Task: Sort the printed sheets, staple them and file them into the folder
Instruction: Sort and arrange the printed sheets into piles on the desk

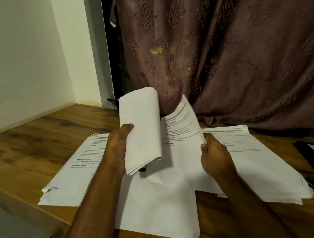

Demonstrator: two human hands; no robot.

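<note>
Both hands hold a set of printed sheets above the wooden table (44, 128). My left hand (116, 147) grips several folded-back pages (143, 129), their blank backs facing me. My right hand (214, 157) pinches the right edge of the open printed page (181, 127). A small dark object (143, 169) peeks out under the folded pages; what it is cannot be told. A pile of printed sheets (82, 162) lies flat on the left. Another pile (258, 159) lies on the right. A blank sheet (157, 208) lies near me.
A brown patterned curtain (227, 59) hangs behind the table. A white wall (29, 59) stands at the left. A dark flat object (309, 152), perhaps a folder or clipboard, lies at the right edge with a dark item (313, 181) just below it.
</note>
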